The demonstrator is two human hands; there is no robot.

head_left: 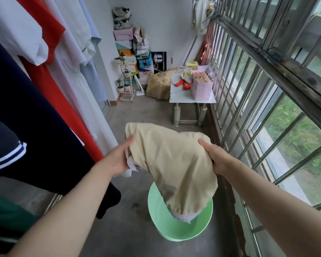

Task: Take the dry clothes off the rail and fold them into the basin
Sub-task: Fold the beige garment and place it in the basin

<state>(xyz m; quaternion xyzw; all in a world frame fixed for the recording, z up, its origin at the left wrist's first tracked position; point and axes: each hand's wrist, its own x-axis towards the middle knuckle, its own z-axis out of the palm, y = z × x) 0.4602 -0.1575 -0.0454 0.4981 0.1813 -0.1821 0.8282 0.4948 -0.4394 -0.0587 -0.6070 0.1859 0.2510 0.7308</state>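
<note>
Left hand (pixel 119 160), right hand (pixel 214 158): both bare; forearms bare up to frame edge.

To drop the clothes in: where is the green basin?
In the head view the green basin stands on the floor, low and slightly right of centre, beneath the beige garment.

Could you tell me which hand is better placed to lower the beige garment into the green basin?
Probably the right hand: it grips the beige garment almost above the green basin; the left hand holds farther aside.

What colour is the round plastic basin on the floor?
Light green. The round plastic basin shows best in the head view, the only one.
</note>
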